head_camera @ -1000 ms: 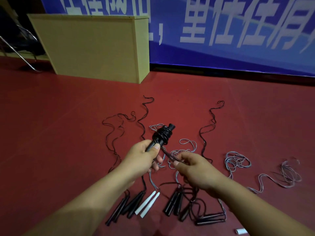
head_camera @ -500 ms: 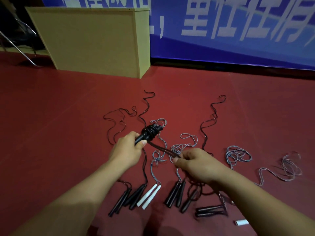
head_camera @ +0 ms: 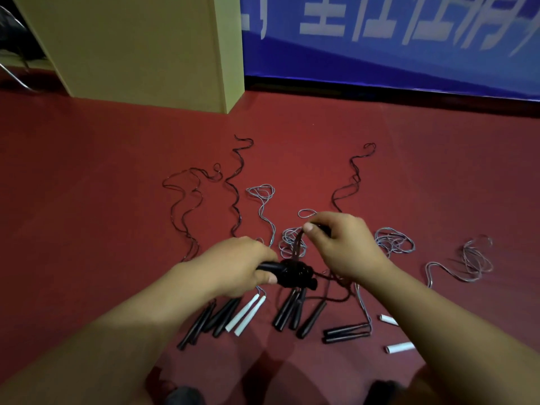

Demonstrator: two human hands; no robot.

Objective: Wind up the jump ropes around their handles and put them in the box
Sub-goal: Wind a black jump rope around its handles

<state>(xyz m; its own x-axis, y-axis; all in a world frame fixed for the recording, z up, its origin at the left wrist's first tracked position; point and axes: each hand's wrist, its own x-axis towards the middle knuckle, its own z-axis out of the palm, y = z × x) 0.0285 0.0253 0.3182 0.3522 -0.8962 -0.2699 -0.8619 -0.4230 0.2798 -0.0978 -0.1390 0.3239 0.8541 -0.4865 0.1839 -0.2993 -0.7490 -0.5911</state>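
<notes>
Hands: left hand (head_camera: 233, 266) grips wound handles (head_camera: 287, 273) | right hand (head_camera: 344, 247) pinches rope (head_camera: 298, 247) above them

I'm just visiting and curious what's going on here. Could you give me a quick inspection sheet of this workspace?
Surface: red floor.
Job's things: black handles half wound with dark rope; unwound ropes and white handles on the floor; box behind.
Clutter: nothing seen.
Grippers: left hand grips the black handles; right hand pinches the rope above.
Cables: nothing seen.
Surroundings: blue banner.
</notes>
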